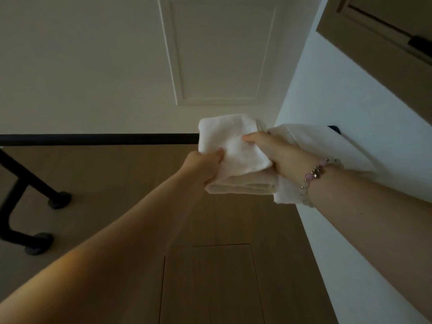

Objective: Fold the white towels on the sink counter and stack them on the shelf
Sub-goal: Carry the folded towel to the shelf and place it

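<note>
Your left hand point(205, 170) grips folded towel point(233, 146) at 8 o'clock edge; right hand point(279, 155) pinches 3 o'clock edge. Towel long axis 11-to-5; layered end faces 6.

Centre: folded towel point(233, 150) between left hand point(205, 169), at its left edge, and right hand point(280, 157), at its right. A second towel point(327, 146) lies just right, behind the right hand, against the wall point(350, 101). A rail point(98, 139) extends leftward.

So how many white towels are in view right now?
2. One folded white cloth towel is gripped by the left hand and right hand; a second white cloth towel lies just behind the right hand, by the pale wall. Others may be hidden.
</note>
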